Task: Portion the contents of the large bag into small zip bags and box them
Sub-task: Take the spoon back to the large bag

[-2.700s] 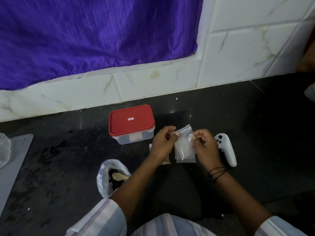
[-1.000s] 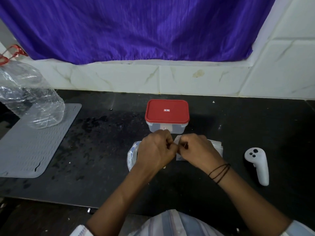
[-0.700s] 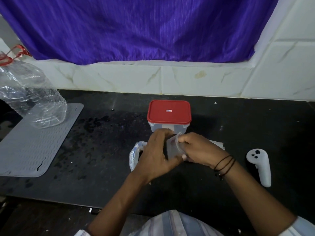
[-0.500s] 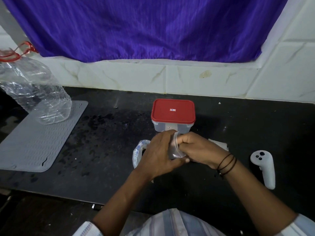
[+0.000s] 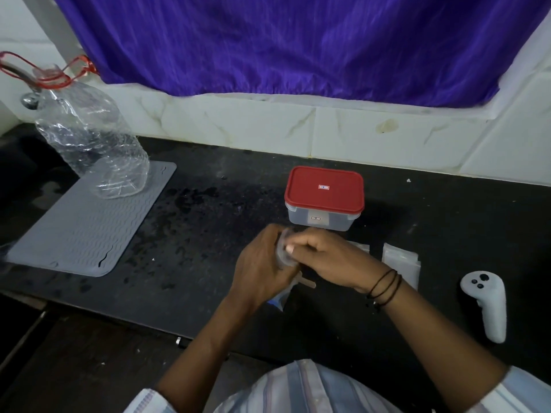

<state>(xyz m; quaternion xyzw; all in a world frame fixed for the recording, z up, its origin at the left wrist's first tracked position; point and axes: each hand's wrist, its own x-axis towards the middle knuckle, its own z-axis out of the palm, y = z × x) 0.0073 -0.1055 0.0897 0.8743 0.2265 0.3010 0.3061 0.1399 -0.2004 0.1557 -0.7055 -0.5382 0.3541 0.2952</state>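
Left hand (image 5: 262,263) fingers curl round small zip bag (image 5: 281,251), right hand (image 5: 325,257) fingers pinch its mouth. Large bag (image 5: 281,298) peeks just below fingers, box (image 5: 324,198) just behind, spare bags (image 5: 401,259) right. Best spread mouth wide, keep bag upright before filling.

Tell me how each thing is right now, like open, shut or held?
Box: red lid on, shut.
Small zip bag: held by both hands.
Left hand: gripping bag.
Right hand: pinching bag.
Spare bags: lying flat.
Clear bottle: crumpled, tilted.
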